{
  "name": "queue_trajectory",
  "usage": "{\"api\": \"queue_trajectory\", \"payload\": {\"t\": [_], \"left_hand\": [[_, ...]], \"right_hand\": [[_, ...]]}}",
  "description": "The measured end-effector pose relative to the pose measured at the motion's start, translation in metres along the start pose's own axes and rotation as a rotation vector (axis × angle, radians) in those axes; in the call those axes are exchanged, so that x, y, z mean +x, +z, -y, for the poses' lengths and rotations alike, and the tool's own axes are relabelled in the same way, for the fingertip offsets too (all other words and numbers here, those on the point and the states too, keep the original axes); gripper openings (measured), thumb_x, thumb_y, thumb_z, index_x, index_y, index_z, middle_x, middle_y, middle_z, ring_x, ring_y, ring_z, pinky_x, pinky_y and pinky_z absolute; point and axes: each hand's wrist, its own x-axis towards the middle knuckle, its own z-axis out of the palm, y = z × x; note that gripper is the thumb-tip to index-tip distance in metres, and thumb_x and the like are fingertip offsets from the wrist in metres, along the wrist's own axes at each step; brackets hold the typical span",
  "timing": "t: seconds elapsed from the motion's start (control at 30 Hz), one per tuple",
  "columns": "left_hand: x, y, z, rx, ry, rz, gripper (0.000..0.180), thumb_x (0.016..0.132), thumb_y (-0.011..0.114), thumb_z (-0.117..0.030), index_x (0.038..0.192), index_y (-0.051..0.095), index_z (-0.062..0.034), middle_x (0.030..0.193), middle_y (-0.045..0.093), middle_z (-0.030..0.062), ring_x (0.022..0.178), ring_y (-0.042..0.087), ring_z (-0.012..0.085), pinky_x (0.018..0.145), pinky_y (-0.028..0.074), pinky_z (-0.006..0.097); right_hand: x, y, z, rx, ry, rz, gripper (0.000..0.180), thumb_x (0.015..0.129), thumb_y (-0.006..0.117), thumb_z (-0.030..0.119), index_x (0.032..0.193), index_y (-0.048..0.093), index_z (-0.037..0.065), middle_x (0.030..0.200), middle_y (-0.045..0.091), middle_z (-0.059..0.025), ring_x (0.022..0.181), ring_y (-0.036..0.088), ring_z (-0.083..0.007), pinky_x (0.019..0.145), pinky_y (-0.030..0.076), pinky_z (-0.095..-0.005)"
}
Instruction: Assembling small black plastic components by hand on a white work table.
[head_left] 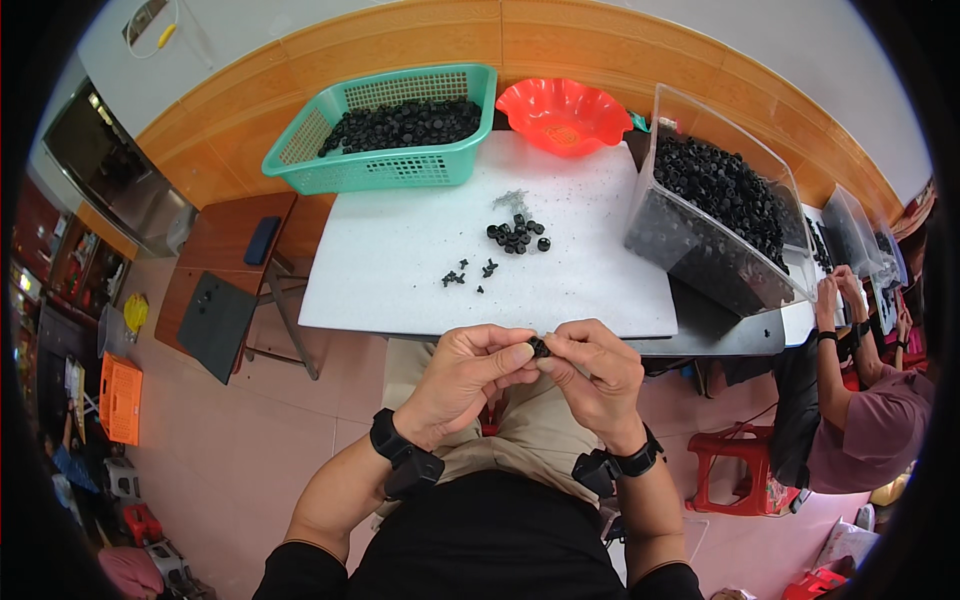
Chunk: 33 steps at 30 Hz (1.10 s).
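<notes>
Small black part (pixel 540 347) pinched between fingertips of left hand (pixel 470 375) and right hand (pixel 600 375), just below near edge of white table (pixel 400 290). Risk noted: slip from narrow grip, drop into lap or onto floor. Part mostly covered by fingers; shape, orientation not discernible.

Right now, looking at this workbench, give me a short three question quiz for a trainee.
1. True or false: both hands pinch one small black part together.
2. Which container sits farthest to the person's left on the white board: A green basket, B red bowl, C clear bin?
3. What fills the green basket?

Key:
1. True: left hand and right hand meet on it.
2. A.
3. Small black parts.
</notes>
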Motion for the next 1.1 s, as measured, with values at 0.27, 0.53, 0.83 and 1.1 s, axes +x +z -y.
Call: {"api": "queue_trajectory", "payload": {"t": [0.27, 0.53, 0.83, 1.1], "left_hand": [[-0.004, 0.008, -0.002, 0.006, 0.005, -0.027, 0.020, 0.095, 0.065, -0.005, 0.114, 0.067, 0.0034, 0.106, 0.071, 0.0132, 0.091, 0.070, 0.0158, 0.083, 0.060, 0.026], [-0.006, 0.011, -0.001, 0.057, 0.048, -0.027, 0.021, 0.095, 0.065, -0.004, 0.115, 0.067, 0.0047, 0.106, 0.071, 0.0138, 0.092, 0.070, 0.0165, 0.083, 0.060, 0.027], [-0.011, 0.010, -0.002, 0.183, 0.050, -0.042, 0.020, 0.095, 0.065, -0.004, 0.114, 0.068, 0.0027, 0.107, 0.071, 0.0144, 0.089, 0.071, 0.0174, 0.080, 0.060, 0.028], [-0.012, 0.011, -0.007, 0.394, 0.062, -0.035, 0.019, 0.095, 0.065, -0.003, 0.112, 0.068, 0.0040, 0.104, 0.072, 0.0133, 0.085, 0.070, 0.0150, 0.077, 0.058, 0.027]], "right_hand": [[0.000, -0.001, 0.000, -0.019, -0.014, 0.004, 0.030, 0.078, 0.077, -0.007, 0.107, 0.071, 0.001, 0.092, 0.068, -0.0119, 0.072, 0.064, -0.0162, 0.058, 0.051, -0.0248], [0.000, -0.002, 0.002, -0.051, -0.033, 0.027, 0.030, 0.077, 0.077, -0.006, 0.105, 0.071, 0.002, 0.092, 0.068, -0.0120, 0.070, 0.064, -0.0175, 0.057, 0.051, -0.0259], [-0.003, -0.001, 0.004, -0.069, -0.018, 0.032, 0.026, 0.076, 0.078, -0.006, 0.101, 0.071, 0.002, 0.091, 0.068, -0.0112, 0.072, 0.064, -0.0171, 0.059, 0.051, -0.0258], [-0.003, -0.006, 0.009, -0.069, -0.022, 0.073, 0.027, 0.075, 0.078, -0.007, 0.099, 0.070, 0.001, 0.091, 0.069, -0.0121, 0.070, 0.067, -0.0200, 0.059, 0.054, -0.0278]]}}
